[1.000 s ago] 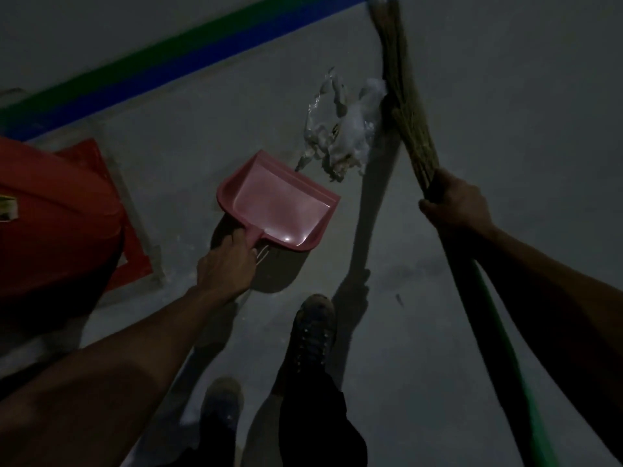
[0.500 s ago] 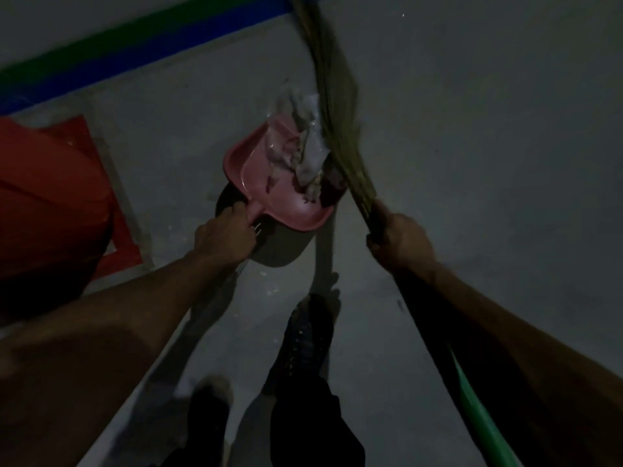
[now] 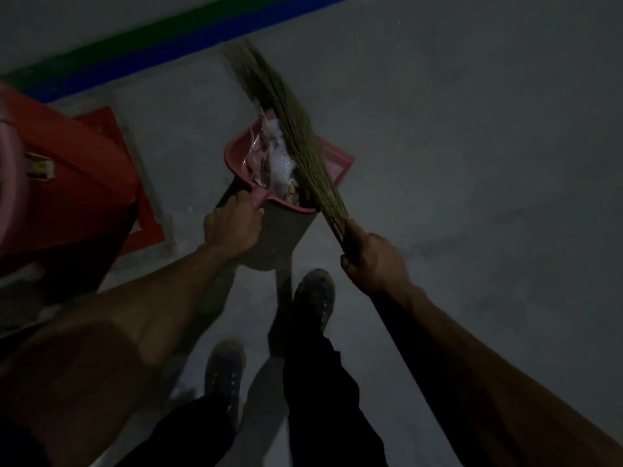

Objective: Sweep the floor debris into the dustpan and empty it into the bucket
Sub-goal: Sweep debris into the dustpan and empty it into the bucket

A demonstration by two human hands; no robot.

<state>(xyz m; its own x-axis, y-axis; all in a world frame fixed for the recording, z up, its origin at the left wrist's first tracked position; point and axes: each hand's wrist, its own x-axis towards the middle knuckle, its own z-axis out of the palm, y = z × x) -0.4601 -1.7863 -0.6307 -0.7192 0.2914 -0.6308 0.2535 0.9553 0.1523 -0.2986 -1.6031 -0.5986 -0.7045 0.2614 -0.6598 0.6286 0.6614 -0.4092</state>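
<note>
A dim view looks down at a grey floor point(image 3: 472, 163). The left hand point(image 3: 232, 227), near the centre, has its fingers wrapped around the handle of a pink dustpan point(image 3: 333, 160), which sits just above it toward 12 o'clock. Crumpled white and clear plastic debris point(image 3: 278, 163) lies inside the pan. The right hand point(image 3: 374, 261), at about 3 o'clock from the left hand, grips a straw broom point(image 3: 286, 119) where the bristles are bound; the bristles slant up toward 11 o'clock, lying across the pan and over the debris. A red bucket point(image 3: 67, 183) stands at 9 o'clock, well apart from the pan. Two dark shoes point(image 3: 315, 298) point forward at 6 o'clock. Blue and green stripes point(image 3: 168, 42) cross the floor at the top.
</note>
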